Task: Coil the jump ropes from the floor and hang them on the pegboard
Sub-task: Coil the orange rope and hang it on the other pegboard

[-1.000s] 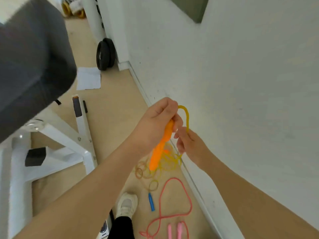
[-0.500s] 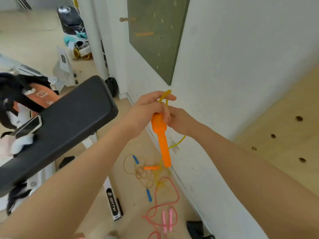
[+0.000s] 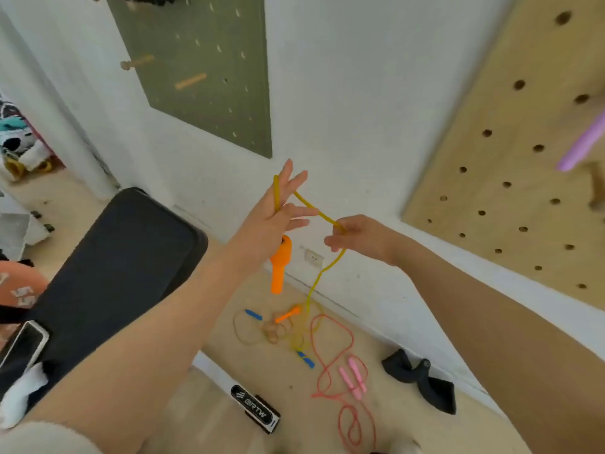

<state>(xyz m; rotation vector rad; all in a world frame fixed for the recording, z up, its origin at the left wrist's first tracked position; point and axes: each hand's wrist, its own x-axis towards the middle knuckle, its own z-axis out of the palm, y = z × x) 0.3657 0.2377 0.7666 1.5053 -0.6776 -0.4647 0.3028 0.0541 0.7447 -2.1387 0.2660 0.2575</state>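
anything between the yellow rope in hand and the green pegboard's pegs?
Nothing visible. The yellow rope spans the left hand and right hand, and only bare wall lies between them and the green pegboard with its wooden pegs.

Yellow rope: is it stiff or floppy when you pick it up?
Probably floppy: the yellow rope sags between the left hand and right hand, then droops to loose loops on the floor. Likely light too, since spread fingers carry it.
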